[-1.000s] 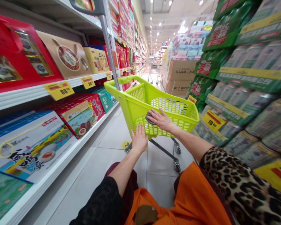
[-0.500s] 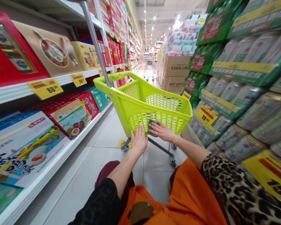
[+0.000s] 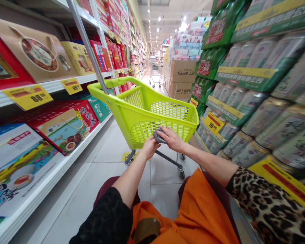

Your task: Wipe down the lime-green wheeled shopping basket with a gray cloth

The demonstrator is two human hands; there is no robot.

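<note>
Two hands together at a folded gray cloth (image 3: 159,136), just in front of the lower side wall of the lime-green shopping cart (image 3: 119,117). We read the right hand (image 3: 171,138) as clamped on the cloth, fingers bent over it; the left hand (image 3: 150,146) curls in at the cloth's left end, but we can't tell if it grips. Can't tell either whether cloth meets cart.

Risks, our judgement: a hard push could roll the cart, since it stands on casters (image 3: 181,174), maybe into the white shelf (image 3: 99,127) or the stacked drink cans (image 3: 254,115). A loose hold could drop the cloth onto the tiles (image 3: 104,179). Fabric could snag in the mesh holes.

Materials: cloth soft, matte, bunched. Cart basket smooth molded plastic, tapering, honeycomb-like perforations, rounded rim; gray tubular legs (image 3: 169,160). Tiles flat, pale, slightly glossy. Cans cylindrical, metal-rimmed.
</note>
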